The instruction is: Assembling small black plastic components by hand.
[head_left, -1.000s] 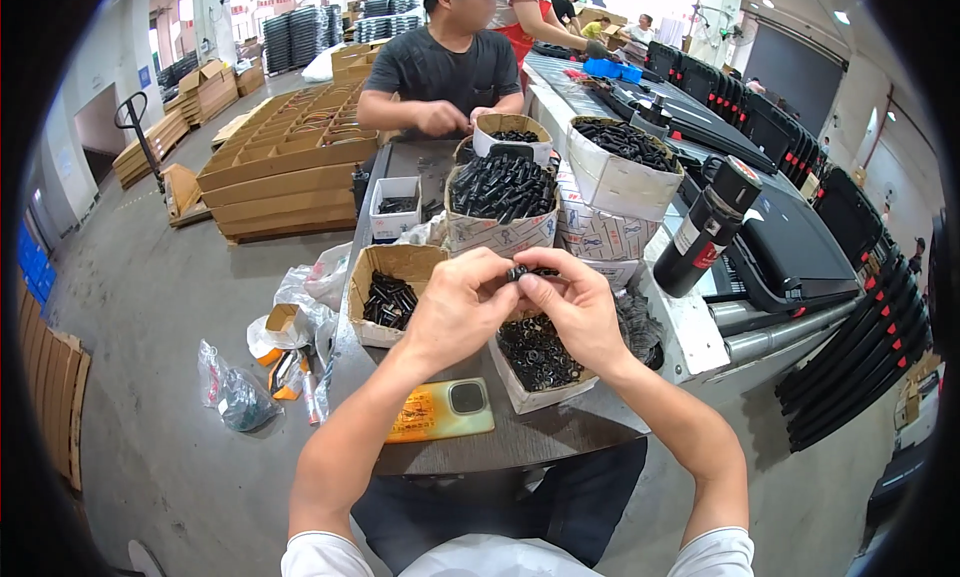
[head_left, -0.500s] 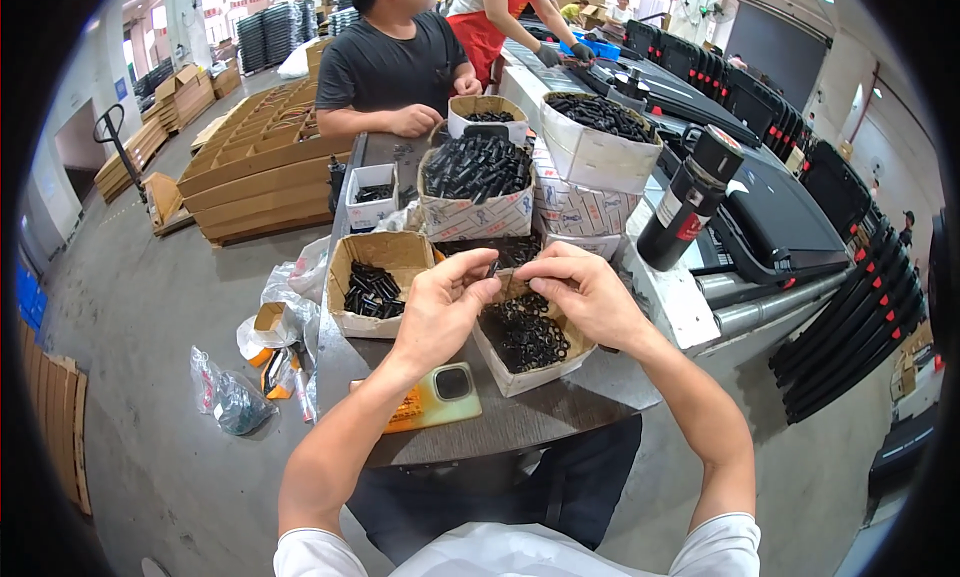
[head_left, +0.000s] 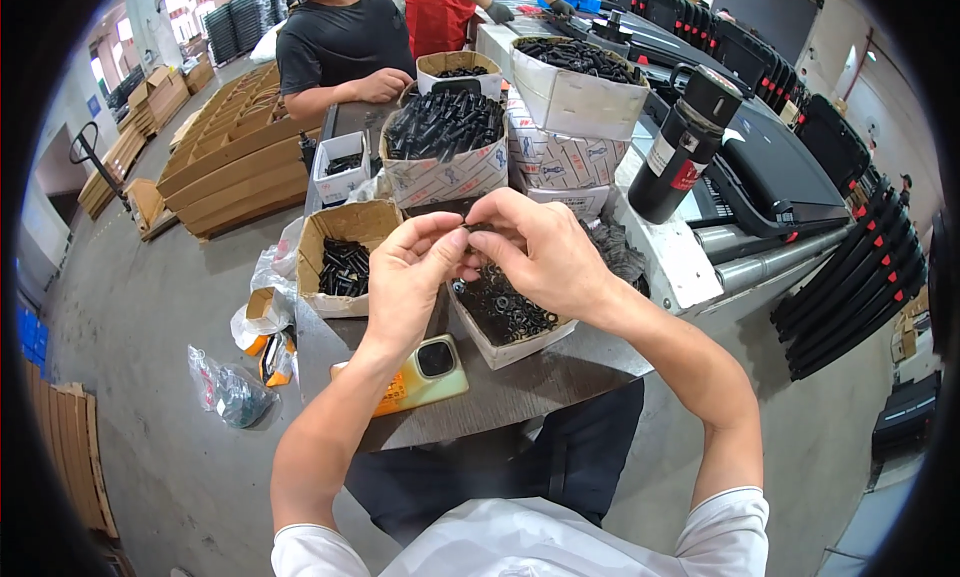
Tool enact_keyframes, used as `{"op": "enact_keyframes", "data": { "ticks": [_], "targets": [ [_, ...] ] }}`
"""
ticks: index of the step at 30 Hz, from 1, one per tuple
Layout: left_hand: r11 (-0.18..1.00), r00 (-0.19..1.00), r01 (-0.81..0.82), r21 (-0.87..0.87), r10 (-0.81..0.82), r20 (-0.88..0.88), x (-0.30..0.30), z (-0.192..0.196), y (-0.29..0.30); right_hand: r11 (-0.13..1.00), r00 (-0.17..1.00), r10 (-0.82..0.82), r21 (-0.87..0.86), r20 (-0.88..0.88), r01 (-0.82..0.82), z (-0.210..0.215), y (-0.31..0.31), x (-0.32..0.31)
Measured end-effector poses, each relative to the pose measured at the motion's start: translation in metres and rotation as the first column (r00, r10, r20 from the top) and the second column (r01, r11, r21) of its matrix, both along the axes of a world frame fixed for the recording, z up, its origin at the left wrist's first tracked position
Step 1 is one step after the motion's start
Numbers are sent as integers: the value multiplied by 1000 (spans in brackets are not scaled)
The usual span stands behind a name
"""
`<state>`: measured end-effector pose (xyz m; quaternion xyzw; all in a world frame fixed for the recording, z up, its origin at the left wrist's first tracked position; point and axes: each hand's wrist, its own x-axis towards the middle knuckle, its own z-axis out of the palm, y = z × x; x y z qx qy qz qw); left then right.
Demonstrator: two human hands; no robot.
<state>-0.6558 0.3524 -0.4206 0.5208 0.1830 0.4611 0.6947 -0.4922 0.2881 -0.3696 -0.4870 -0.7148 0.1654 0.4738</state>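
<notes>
While hands (head_left: 405, 277) (head_left: 545, 252) meet, box (head_left: 535, 347) of rings (head_left: 525, 315), carton (head_left: 362, 223) of cylinders (head_left: 343, 269)

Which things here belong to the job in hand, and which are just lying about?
Likely in the job:
- small dark piece, mostly hidden, between left hand and right hand
- box of dark rings below them
- box of black pieces to its left

Apparently just lying about:
- phone on the table
- black flask
- clear plastic bag on the floor
</notes>
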Motion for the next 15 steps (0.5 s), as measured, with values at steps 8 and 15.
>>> {"op": "enact_keyframes", "data": {
  "ticks": [8,15],
  "targets": [
    [999,999,-36,30,35,37,2,-3,1,999,986,-26,44,163,19,1,2,2],
    [996,998,-56,63,55,14,-6,5,0,972,992,68,-218,-111,-91,2,1,17]
  ]
}}
